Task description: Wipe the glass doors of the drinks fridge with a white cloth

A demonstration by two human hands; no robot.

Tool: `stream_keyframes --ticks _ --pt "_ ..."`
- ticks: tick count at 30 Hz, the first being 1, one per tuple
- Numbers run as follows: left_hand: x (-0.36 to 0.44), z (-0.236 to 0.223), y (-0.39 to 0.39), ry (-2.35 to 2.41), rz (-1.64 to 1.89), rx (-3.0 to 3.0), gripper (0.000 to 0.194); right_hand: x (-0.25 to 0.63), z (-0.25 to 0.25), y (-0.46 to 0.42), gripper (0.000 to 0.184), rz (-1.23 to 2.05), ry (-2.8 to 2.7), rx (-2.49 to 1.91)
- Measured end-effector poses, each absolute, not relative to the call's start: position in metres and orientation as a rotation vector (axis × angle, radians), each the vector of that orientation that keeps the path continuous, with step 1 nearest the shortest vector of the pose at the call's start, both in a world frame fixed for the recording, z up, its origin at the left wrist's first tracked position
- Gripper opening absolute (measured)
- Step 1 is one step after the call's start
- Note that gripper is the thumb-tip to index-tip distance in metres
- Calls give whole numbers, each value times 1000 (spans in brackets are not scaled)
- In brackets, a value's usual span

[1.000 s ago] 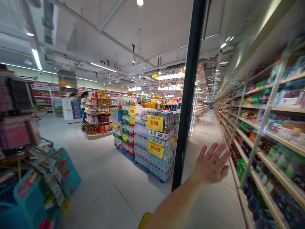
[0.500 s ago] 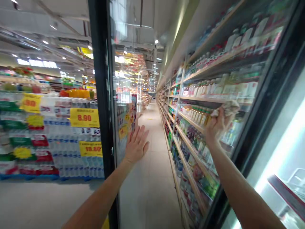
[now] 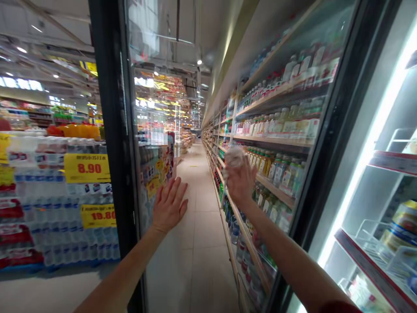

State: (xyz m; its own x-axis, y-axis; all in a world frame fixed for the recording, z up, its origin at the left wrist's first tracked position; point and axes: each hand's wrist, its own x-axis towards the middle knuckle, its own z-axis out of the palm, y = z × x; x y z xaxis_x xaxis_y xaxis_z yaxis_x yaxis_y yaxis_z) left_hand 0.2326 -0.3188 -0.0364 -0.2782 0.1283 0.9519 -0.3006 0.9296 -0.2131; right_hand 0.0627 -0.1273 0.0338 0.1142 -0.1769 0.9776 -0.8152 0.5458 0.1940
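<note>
A tall glass door point(image 3: 192, 226) with a black frame stands open in front of me. My left hand point(image 3: 170, 204) lies flat against the glass near the door's left side, fingers stretched and holding nothing. My right hand point(image 3: 241, 180) presses a crumpled pale cloth point(image 3: 236, 157) to the glass, right of the middle. Both the cloth and the right fingers are smeared by motion. Shelves of bottles point(image 3: 276, 167) show through or in the glass behind the right hand; I cannot tell which parts are reflections.
To the right is a lit cooler with wire-fronted shelves point(image 3: 368, 256) and cans point(image 3: 402, 226). On the left, stacked packs of bottled drinks point(image 3: 61, 208) carry yellow price signs point(image 3: 87, 168). The door's black edge point(image 3: 112, 130) stands between them and my left hand.
My right hand has swept the cloth leftward across the glass. My left hand keeps its flat pose on the door. The view has turned somewhat to the right.
</note>
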Motion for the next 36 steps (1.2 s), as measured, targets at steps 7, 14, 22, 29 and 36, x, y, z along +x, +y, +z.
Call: stream_keyframes --ticks 7,14,22,29,36 --pt "234 -36 -319 -1818 435 131 65 75 61 -147 38 679 -1467 826" --pt "234 -35 -319 -1843 459 152 58 84 -25 -134 35 242 -1408 1377" --pt "232 -35 -326 -1872 465 163 52 67 10 -130 34 533 -1484 971" --pt "228 -37 -334 -1944 427 159 49 82 -38 -146 25 111 -1297 1607" --pt "211 -42 -352 -2003 398 152 50 69 -22 -159 24 319 -1414 1363"
